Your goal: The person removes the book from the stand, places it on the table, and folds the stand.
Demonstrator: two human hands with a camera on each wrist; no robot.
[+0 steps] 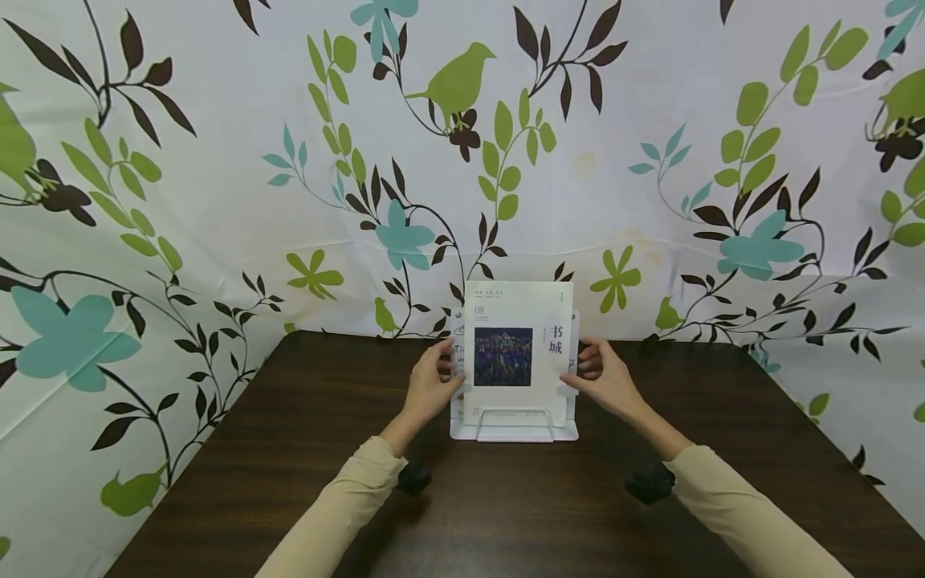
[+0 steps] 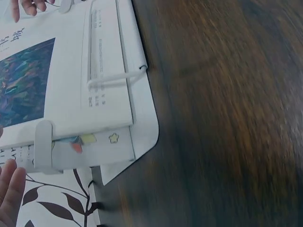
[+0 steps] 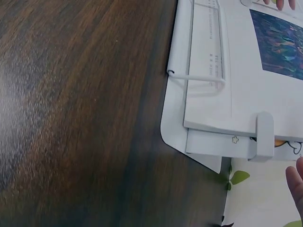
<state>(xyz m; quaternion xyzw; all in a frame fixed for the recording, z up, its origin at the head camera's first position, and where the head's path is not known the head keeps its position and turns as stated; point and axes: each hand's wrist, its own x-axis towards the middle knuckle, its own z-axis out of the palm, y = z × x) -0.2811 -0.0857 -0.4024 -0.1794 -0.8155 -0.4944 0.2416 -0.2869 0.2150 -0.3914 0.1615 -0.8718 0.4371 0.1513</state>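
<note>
A white book [image 1: 552,401] with a dark blue picture and Chinese characters stands upright on a white book stand [image 1: 457,429]. A wire holder [image 1: 516,413] crosses its lower front. In the wrist views, side clips on the stand, the left clip [image 2: 43,142] and the right clip [image 3: 264,135], reach over the book's edges. My left hand [image 1: 428,381] is at the left side, its thumb by the book's edge and fingers beside the stand. The right hand [image 1: 610,381] mirrors it at the right, thumb tip over the edge. Their contact with the book is partly hidden.
The stand is on a dark wooden table [image 1: 325,401], near its back edge. Close behind hangs a white cloth [image 1: 564,217] with leaves, birds and flowers. Black devices sit under both wrists, the left device [image 1: 414,479] and the right device [image 1: 650,484].
</note>
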